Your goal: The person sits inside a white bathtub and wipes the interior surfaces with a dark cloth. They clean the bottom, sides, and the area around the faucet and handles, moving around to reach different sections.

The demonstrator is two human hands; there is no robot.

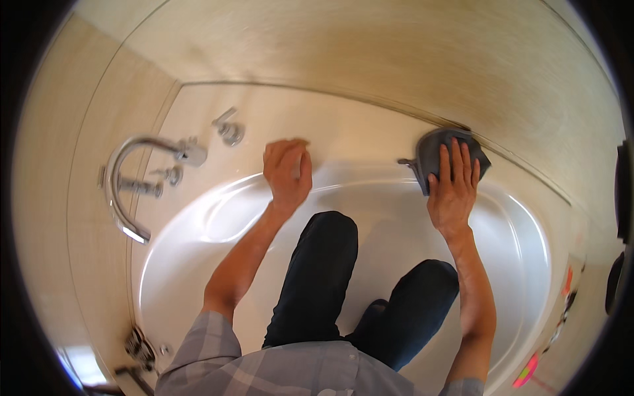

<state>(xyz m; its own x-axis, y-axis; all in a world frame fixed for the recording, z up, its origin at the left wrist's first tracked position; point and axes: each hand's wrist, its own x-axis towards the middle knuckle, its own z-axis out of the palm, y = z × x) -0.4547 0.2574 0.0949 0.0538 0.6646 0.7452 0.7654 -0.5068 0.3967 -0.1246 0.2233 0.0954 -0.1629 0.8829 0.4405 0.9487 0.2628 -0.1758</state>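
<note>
My right hand (453,193) lies flat on a folded dark grey cloth (428,150), fingers stretched out and slightly apart. That cloth rests on the far right of the white bathtub's rim (360,119), against the foot of the wall; a small loop or tag sticks out at its left side. Over the far rim, further left, is my left hand (288,173), a little blurred, with its fingers curled in and no object showing in them. Whether it touches the rim is unclear. The nearest thing to it is a chrome tap handle (230,131).
A curved chrome spout (117,191) and a second handle (173,175) stand at the tub's left corner. Beige walls (343,53) enclose the far and left sides. My bent knees (327,241) are inside the tub. A pink and yellow item (526,371) lies at the lower right.
</note>
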